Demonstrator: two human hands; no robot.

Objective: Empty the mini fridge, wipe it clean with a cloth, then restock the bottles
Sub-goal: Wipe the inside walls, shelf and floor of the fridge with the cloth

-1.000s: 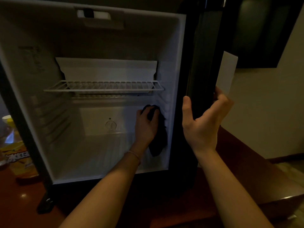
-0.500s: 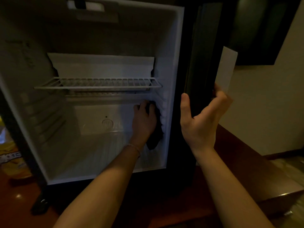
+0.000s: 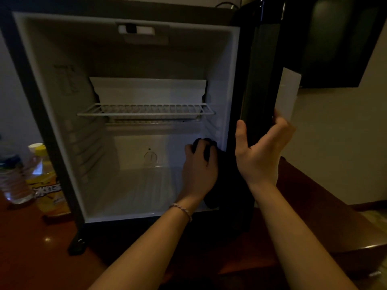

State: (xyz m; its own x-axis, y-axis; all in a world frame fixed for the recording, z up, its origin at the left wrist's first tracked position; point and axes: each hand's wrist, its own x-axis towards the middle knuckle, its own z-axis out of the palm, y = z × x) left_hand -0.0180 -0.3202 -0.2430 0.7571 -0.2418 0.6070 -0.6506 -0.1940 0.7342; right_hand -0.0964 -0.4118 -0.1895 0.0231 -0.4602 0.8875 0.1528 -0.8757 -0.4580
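**Cloth against the fridge's right inner wall**

The left hand [image 3: 200,170] has its grip closed round a dark cloth [image 3: 211,197], which hangs down along the right inner wall of the mini fridge [image 3: 129,185], below the wire shelf [image 3: 146,110]. The right hand [image 3: 260,151] grips the door [image 3: 259,80] edge, just right of the cloth. The bottles [image 3: 45,181] stand on the worktop [image 3: 31,248], far left; the left hand is nearer.
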